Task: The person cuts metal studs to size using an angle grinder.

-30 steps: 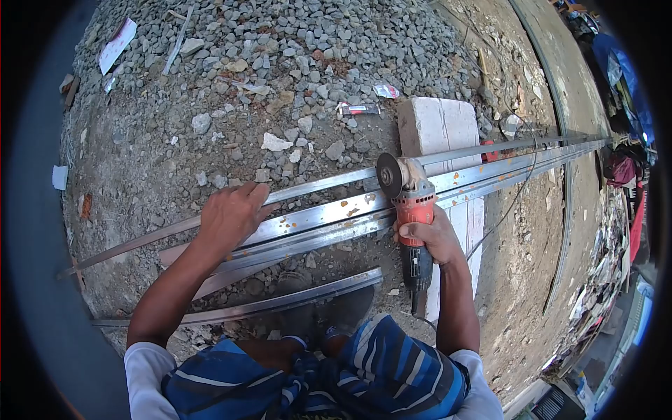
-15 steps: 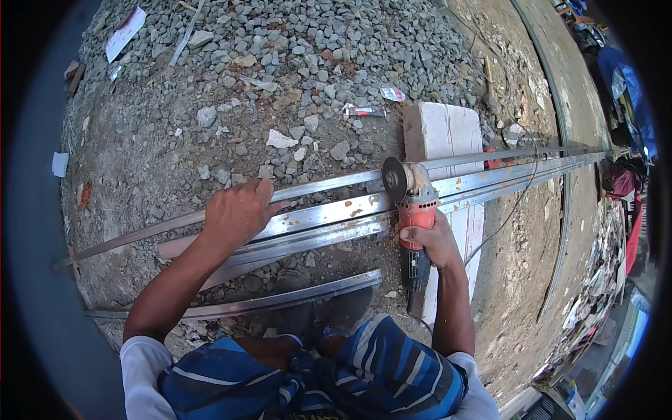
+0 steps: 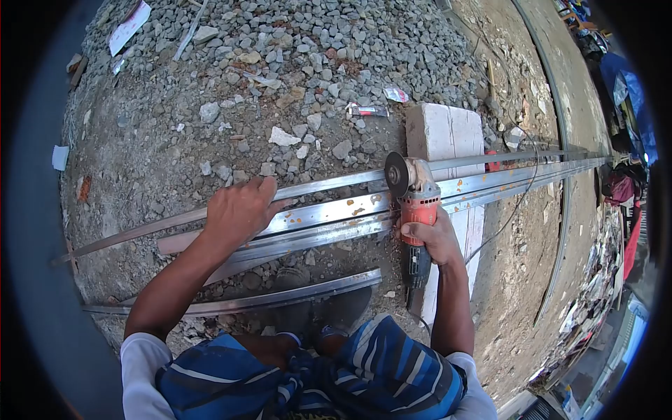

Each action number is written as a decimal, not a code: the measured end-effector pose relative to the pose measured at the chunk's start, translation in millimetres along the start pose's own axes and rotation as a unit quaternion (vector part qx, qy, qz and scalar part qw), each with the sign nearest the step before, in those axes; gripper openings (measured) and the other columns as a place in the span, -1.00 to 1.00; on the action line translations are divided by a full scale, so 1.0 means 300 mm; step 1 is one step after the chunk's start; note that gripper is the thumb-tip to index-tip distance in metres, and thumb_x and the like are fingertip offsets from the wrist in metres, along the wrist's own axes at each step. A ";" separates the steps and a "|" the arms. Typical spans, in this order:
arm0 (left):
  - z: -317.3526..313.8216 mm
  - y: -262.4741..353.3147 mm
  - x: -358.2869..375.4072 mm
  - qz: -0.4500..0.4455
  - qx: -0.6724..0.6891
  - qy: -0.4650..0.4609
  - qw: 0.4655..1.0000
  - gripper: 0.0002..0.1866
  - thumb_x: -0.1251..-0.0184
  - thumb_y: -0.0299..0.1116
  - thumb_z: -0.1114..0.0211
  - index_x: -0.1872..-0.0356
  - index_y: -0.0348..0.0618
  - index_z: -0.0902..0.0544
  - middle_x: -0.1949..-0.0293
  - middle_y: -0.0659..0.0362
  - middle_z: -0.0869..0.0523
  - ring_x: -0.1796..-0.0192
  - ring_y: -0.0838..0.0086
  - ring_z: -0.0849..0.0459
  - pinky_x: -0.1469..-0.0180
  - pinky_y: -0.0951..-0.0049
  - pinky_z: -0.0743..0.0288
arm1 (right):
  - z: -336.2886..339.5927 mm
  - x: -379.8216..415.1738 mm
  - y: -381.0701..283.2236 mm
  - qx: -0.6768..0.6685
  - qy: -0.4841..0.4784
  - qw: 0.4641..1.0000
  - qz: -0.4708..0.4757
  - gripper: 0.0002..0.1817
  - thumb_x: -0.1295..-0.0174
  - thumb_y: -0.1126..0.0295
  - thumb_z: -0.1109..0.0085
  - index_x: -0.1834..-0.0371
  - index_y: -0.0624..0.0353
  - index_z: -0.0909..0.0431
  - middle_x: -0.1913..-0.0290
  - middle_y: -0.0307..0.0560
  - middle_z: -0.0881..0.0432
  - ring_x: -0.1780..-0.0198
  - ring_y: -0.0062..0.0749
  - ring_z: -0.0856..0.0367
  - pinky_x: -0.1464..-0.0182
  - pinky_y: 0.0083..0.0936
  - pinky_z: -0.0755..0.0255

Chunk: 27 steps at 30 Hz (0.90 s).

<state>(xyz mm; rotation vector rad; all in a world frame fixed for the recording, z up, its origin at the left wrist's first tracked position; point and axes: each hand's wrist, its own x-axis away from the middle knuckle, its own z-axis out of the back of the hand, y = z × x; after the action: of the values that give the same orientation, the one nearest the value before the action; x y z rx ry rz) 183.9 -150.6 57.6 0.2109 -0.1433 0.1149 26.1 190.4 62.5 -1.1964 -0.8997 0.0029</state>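
My right hand point(image 3: 432, 236) is wrapped round the red body of an angle grinder point(image 3: 418, 210). Its cutting disc point(image 3: 397, 174) stands at the far metal bar point(image 3: 329, 185); whether it touches is hard to tell. My left hand point(image 3: 239, 210) lies over that bar further left, fingers closed round its edge. Wider metal profiles point(image 3: 315, 215) with rusty spots run alongside, nearer to me, passing under the grinder. The bars cross a pale concrete block point(image 3: 448, 133). A shorter metal profile point(image 3: 294, 297) lies on the ground by my feet.
Grey gravel point(image 3: 329, 49) is heaped beyond the bars. A black cable point(image 3: 505, 227) loops on the right. A small torn packet point(image 3: 368, 110) and a white paper point(image 3: 130, 28) lie on the ground. A blue tarp point(image 3: 630, 105) is at the far right.
The view has shifted very slightly. My hands, the grinder and the bars hold nearly the same positions as before.
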 end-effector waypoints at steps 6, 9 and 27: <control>0.005 -0.001 -0.001 -0.003 0.013 0.000 1.000 -0.54 -0.42 0.09 -0.35 0.27 -0.16 -0.53 0.41 0.03 -0.74 0.41 0.08 -0.81 0.49 0.10 -0.66 | 0.017 0.002 0.012 0.009 -0.011 1.000 -0.006 -0.54 0.06 0.40 -0.49 0.04 0.26 -0.62 0.20 -0.19 -0.69 0.18 -0.50 -0.63 0.06 -0.49 -0.52; 0.006 0.001 0.001 0.016 0.020 -0.015 1.000 -0.57 -0.37 0.03 -0.41 0.23 -0.15 -0.54 0.34 0.05 -0.74 0.40 0.09 -0.80 0.42 0.08 -0.64 | 0.020 0.007 0.011 0.013 -0.008 1.000 -0.008 -0.54 0.06 0.40 -0.49 0.04 0.26 -0.62 0.20 -0.20 -0.69 0.19 -0.51 -0.63 0.06 -0.50 -0.53; 0.000 0.006 0.016 0.004 0.011 -0.013 1.000 -0.55 -0.43 0.09 -0.32 0.18 -0.14 -0.52 0.30 0.03 -0.76 0.38 0.06 -0.81 0.45 0.04 -0.65 | 0.009 -0.013 -0.017 0.010 -0.014 1.000 -0.002 -0.59 0.05 0.43 -0.46 0.08 0.28 -0.65 0.24 -0.18 -0.70 0.25 -0.50 -0.65 0.13 -0.48 -0.53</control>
<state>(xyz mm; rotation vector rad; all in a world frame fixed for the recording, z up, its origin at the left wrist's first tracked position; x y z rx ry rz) 188.2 -148.3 58.6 0.2336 -0.1683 0.1216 19.5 188.7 64.5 -1.1787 -0.9246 0.0260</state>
